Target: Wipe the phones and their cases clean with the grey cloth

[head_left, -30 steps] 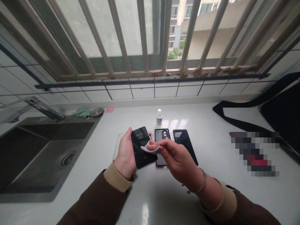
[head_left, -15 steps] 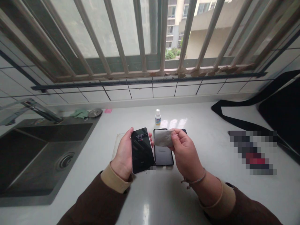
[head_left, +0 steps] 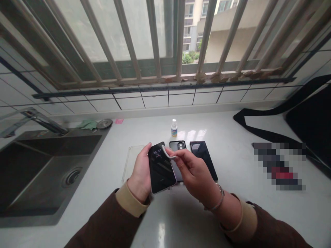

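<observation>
My left hand [head_left: 141, 172] is closed around a smartphone [head_left: 161, 172], its dark screen facing up and showing 15:51. Between the fingers of my right hand [head_left: 192, 168] is a small grey cloth [head_left: 168, 153], folded and held at the upper right edge of that phone. Whether the cloth touches the glass I cannot tell. Behind my right hand lies a dark phone case [head_left: 173, 145] with a camera cutout, partly covered. A second dark phone [head_left: 204, 159] lies to its right. To the left, a clear phone case [head_left: 130, 156] is partly hidden by my left hand.
A small white spray bottle [head_left: 174, 128] stands behind the phones. On the left is a sink [head_left: 58, 203] with a faucet [head_left: 42, 121], a green cloth [head_left: 88, 124] and a metal drain strainer [head_left: 104, 123]. A black bag [head_left: 312, 127] with a strap occupies the right.
My right hand has moved left, bringing the cloth to the held phone's upper edge; the cloth is now bent. The case's camera cutout and the second phone have come into view.
</observation>
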`<action>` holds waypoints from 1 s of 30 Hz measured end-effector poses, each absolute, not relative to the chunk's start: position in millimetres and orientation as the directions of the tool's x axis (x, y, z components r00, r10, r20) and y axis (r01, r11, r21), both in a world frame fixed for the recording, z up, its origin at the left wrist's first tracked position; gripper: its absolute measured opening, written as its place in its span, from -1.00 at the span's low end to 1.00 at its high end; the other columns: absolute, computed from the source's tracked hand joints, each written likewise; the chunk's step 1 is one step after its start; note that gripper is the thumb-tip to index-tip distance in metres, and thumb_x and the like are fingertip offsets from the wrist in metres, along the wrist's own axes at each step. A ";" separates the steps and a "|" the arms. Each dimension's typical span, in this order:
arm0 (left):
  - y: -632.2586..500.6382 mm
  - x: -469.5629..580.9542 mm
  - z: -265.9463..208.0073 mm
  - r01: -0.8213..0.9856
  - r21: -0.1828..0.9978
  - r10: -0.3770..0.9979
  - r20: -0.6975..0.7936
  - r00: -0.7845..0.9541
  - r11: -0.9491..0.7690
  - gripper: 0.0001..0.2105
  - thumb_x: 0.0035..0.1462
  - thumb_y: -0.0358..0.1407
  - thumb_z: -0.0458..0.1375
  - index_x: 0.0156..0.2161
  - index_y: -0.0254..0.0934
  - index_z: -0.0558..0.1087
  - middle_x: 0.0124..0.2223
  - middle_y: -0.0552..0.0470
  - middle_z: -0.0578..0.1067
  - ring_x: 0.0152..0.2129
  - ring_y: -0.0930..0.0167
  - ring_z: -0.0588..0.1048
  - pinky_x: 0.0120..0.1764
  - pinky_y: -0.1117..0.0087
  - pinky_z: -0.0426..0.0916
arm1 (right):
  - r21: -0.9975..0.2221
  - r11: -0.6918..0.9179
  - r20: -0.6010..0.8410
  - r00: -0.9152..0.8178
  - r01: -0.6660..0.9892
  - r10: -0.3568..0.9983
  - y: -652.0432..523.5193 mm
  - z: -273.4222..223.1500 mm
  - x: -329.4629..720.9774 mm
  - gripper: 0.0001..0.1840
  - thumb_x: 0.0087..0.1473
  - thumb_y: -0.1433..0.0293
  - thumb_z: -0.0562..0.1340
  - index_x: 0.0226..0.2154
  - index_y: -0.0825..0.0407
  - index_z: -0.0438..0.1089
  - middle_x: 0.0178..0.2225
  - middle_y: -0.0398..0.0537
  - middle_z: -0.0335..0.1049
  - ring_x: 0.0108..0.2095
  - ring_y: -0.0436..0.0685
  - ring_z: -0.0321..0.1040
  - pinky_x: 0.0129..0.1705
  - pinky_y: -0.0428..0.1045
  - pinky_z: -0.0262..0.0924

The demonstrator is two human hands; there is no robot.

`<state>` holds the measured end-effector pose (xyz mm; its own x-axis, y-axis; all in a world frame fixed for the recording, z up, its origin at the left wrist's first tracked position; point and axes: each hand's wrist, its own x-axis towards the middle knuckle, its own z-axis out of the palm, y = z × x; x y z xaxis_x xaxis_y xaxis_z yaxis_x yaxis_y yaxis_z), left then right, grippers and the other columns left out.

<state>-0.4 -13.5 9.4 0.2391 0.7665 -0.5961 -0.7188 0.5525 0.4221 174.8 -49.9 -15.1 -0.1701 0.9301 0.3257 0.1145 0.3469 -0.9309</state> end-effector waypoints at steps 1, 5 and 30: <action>-12.4 -1.8 10.2 -0.725 0.447 0.778 -0.597 0.195 0.525 -0.56 0.45 -0.10 0.01 -0.25 -0.39 0.59 -0.44 -0.18 0.63 -0.50 0.20 0.65 -0.23 0.13 0.61 | -0.935 0.341 0.319 -0.195 0.094 0.927 -50.6 -15.0 174.4 -0.76 0.48 0.21 0.20 0.01 -0.10 0.54 -0.02 0.03 0.67 0.02 0.22 0.61 0.08 0.14 0.45; -10.7 -4.8 18.4 -0.737 0.510 0.805 -0.588 0.077 0.443 -0.46 0.48 -0.03 -0.09 -0.22 -0.42 0.58 -0.38 -0.24 0.64 -0.50 0.18 0.64 -0.27 0.09 0.61 | -0.973 0.229 0.228 -0.226 -0.023 0.947 -50.8 -19.9 172.1 -0.73 0.46 0.13 0.23 -0.02 -0.08 0.55 -0.15 0.00 0.65 -0.15 0.17 0.58 -0.06 0.11 0.46; -44.0 17.6 16.0 0.094 0.612 0.540 0.751 -0.381 -0.785 -0.48 0.35 0.12 0.22 0.23 -0.15 0.42 -0.07 -0.04 0.45 -0.16 0.32 0.52 0.36 -0.15 0.32 | -0.735 -0.423 -0.288 -0.320 -0.530 0.903 -54.5 -25.4 150.2 -0.39 -0.05 -0.04 0.60 -0.21 0.02 0.44 -0.33 -0.16 0.51 -0.38 -0.01 0.45 -0.29 -0.07 0.39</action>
